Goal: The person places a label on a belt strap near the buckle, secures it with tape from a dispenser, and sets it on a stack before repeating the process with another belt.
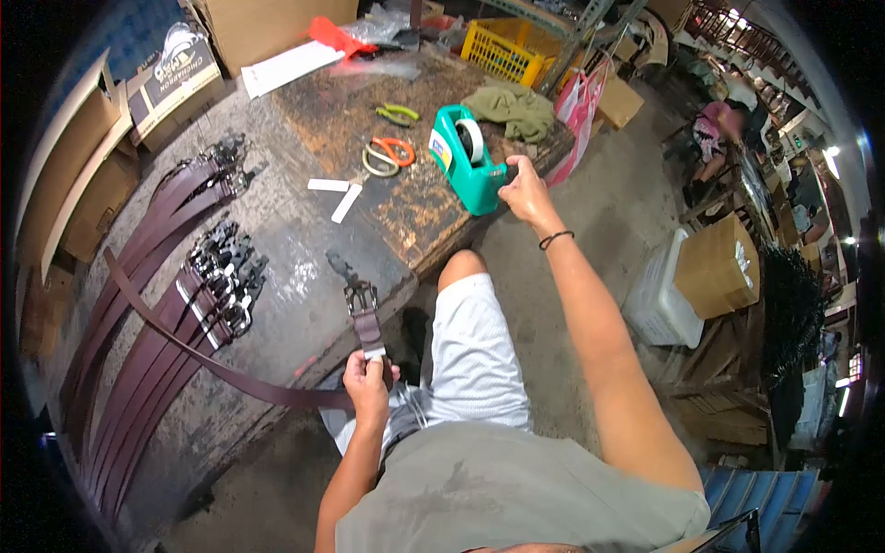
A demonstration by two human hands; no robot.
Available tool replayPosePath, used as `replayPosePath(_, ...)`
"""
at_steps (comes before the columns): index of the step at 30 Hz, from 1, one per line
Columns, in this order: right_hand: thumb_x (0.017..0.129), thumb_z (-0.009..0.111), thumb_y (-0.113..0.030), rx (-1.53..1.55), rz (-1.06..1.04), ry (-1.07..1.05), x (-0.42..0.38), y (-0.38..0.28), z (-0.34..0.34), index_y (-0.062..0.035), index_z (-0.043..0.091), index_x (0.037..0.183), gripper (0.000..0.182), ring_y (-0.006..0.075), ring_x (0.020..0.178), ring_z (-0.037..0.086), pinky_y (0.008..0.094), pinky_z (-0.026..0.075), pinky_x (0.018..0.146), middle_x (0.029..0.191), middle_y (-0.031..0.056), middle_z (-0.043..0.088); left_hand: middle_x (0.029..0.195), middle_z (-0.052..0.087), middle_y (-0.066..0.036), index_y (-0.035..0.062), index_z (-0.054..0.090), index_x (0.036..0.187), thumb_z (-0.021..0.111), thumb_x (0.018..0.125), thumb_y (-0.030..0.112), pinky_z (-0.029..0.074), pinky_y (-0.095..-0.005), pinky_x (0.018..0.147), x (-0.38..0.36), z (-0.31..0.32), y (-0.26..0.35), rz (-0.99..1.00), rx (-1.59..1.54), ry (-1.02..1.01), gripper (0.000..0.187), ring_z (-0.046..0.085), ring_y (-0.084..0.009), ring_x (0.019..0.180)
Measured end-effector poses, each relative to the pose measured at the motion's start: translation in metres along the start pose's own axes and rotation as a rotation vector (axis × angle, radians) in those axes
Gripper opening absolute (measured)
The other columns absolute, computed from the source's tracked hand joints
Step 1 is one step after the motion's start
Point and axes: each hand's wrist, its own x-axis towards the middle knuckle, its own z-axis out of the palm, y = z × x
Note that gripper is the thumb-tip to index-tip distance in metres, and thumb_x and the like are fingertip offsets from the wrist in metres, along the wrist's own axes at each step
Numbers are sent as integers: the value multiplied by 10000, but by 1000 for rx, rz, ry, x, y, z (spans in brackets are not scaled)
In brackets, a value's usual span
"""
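My left hand (369,391) is closed on a dark brown strap belt (367,328), with its thumb at a small white label (373,353). The belt's black and metal buckle (360,297) lies at the table edge, and its long tail (267,392) runs left. My right hand (529,195) pinches at the cutter end of a green tape dispenser (477,187), which holds a white-cored roll of tape (471,140). The clear tape between the fingertips barely shows. Two white paper strips (347,203) lie between the hands.
Bundles of brown belts (147,369) with buckles cover the table's left side. Orange-handled scissors (397,151), green snips (398,114) and a green cloth (513,109) lie farther back. A yellow crate (502,52) stands behind. Boxes (717,264) stand on the right; a person (714,138) sits beyond.
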Motion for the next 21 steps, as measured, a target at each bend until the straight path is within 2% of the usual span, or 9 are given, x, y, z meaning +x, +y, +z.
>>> replayPosePath(2,713,639,-128,-11,30,26,-10,9,-1,-65,445,1222,549,292,748,611,399,475,715,748,118,598,732,564,-38,29,512,915,536,881,83,493,-256,530,-2,2,4,-23,19,11,68,574,-121,568)
replayPosePath(3,726,651,-119,76,38,13,-19,6,-7,-62,438,1239,558,239,707,598,363,474,688,728,93,589,736,565,-40,29,512,916,535,882,84,492,-256,530,-2,3,6,-30,18,19,69,574,-121,569)
replayPosePath(4,726,651,-119,72,53,-1,-29,6,-10,-62,438,1239,558,239,707,598,363,474,688,728,93,589,739,567,-41,30,511,917,534,882,85,492,-255,530,-2,2,5,-39,20,26,70,573,-120,570)
replayPosePath(6,761,648,-76,295,65,-125,-48,6,-16,0,419,1245,540,90,639,487,247,412,607,691,2,508,735,569,-48,30,508,924,527,882,84,494,-258,531,0,-1,1,-23,14,6,71,574,-122,576)
replayPosePath(7,781,631,-65,346,58,-194,-61,0,-21,0,399,1264,540,61,635,459,220,386,599,688,-19,495,731,568,-48,29,507,928,523,882,83,496,-260,533,-1,0,3,-39,13,14,72,573,-123,574)
replayPosePath(8,781,631,-65,344,71,-196,-73,1,-20,0,399,1264,540,61,635,459,220,386,599,688,-19,495,727,567,-49,28,506,932,519,883,81,498,-261,534,-2,2,5,-53,11,21,73,573,-125,573)
replayPosePath(11,789,614,-56,477,90,-432,-104,5,-19,-16,385,1285,549,63,662,453,219,382,622,709,-28,491,730,566,-51,28,505,934,513,885,81,500,-263,536,-2,2,5,-56,0,12,72,573,-126,577)
replayPosePath(14,779,632,-102,407,97,-499,-125,0,-19,-34,397,1286,563,82,693,472,248,407,647,747,-18,513,729,576,-58,54,508,924,528,877,88,495,-275,523,0,0,1,-56,20,21,62,581,-143,583)
replayPosePath(21,791,599,-107,440,91,-623,-140,-4,-16,-24,396,1280,536,81,713,459,233,393,668,771,-15,503,733,573,-57,48,507,930,519,876,83,493,-274,523,-1,1,1,-47,-13,5,65,579,-142,583)
